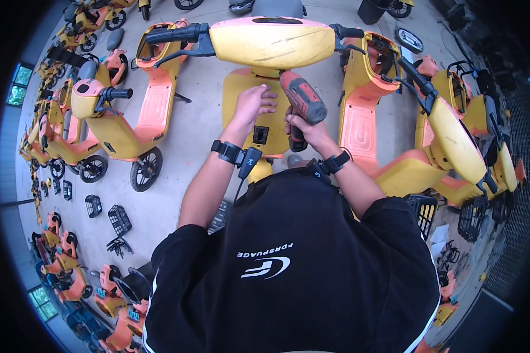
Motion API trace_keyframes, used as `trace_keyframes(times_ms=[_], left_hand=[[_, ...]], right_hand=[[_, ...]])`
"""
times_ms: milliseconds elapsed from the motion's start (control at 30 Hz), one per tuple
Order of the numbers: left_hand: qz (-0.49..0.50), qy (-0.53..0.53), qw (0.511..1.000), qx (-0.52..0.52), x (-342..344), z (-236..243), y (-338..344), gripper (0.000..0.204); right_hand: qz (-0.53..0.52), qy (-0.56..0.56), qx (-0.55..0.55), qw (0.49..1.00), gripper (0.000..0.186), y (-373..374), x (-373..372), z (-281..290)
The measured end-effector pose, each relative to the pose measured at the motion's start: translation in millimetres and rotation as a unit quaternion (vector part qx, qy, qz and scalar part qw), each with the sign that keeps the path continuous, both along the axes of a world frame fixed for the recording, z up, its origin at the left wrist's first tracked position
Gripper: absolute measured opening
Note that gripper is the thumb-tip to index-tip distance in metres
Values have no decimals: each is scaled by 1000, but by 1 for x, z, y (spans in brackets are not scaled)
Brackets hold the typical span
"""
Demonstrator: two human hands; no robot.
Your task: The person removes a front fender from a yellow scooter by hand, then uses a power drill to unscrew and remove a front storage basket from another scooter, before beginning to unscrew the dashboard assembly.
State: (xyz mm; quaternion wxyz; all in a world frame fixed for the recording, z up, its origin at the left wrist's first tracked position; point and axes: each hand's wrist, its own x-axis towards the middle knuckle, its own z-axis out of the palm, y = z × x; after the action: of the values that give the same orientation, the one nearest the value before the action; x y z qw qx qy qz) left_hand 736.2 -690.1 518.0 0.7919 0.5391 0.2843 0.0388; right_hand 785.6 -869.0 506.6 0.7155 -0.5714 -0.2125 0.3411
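My right hand [305, 127] grips a red and black cordless drill [303, 99] by its handle. The drill's nose points up at the yellow front panel [234, 93] of an electric scooter, just under the handlebar cover; whether its tip touches is not clear. Beside the drill, my left hand [258, 101] is held in front of the same panel with its fingers apart and nothing in it. A scratched yellow handlebar cover [271, 45] spans above both hands, with black grips at its ends. Below them, a small black fitting [261, 135] sits on the panel.
Other yellow and pink scooters stand close on both sides, one at the left [115, 126] and one at the right [447, 141]. Black wire baskets [119, 219] lie on the grey floor [165, 206]. A dark bin [372, 10] stands at the far side.
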Motion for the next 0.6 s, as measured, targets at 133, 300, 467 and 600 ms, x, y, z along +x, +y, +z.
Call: trace_keyframes(times_ms=[133,300,467,600], left_hand=[[32,-31,997,-70,8,-3,-1,41],[55,-61,988,-133,13,-8,0,42],[54,-52,990,-118,14,-1,-1,41],[47,-61,990,-122,11,-1,-1,41]], right_hand=[[-16,77,30,996,21,3,-4,19],[-29,245,114,962,22,7,-9,11],[-45,159,99,981,18,17,-19,5],[-28,108,88,990,17,18,-22,2]])
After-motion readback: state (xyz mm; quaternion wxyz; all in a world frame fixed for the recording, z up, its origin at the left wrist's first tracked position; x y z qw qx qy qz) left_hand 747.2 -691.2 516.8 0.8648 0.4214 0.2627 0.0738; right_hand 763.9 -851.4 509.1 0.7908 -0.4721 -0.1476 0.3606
